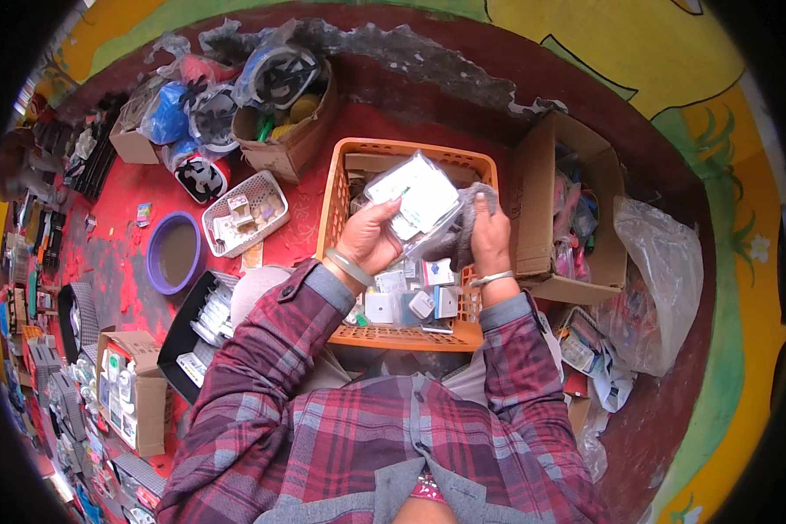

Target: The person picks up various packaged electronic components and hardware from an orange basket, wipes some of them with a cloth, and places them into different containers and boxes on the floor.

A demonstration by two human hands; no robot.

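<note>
My left hand (371, 236) grips a white, flat, square packet in clear plastic (417, 194), tilted up above the basket. A dark grey cloth (465, 225) is bunched in my right hand (491, 234), close against the packet's right edge. Both hands hover over an orange plastic basket (393, 339) in front of me. Inside it, near its front wall, lie several small white boxes and packs (380, 306). A bangle is on each wrist. What lies under the packet and the cloth is hidden.
A cardboard box (533, 201) with pink items stands right, beside clear plastic sheeting (664, 271). Left are a purple basin (153, 253), a white basket (279, 218) and a black tray (173, 354). Behind stands a carton (288, 155) with wrapped helmets (281, 77). Goods line the far left.
</note>
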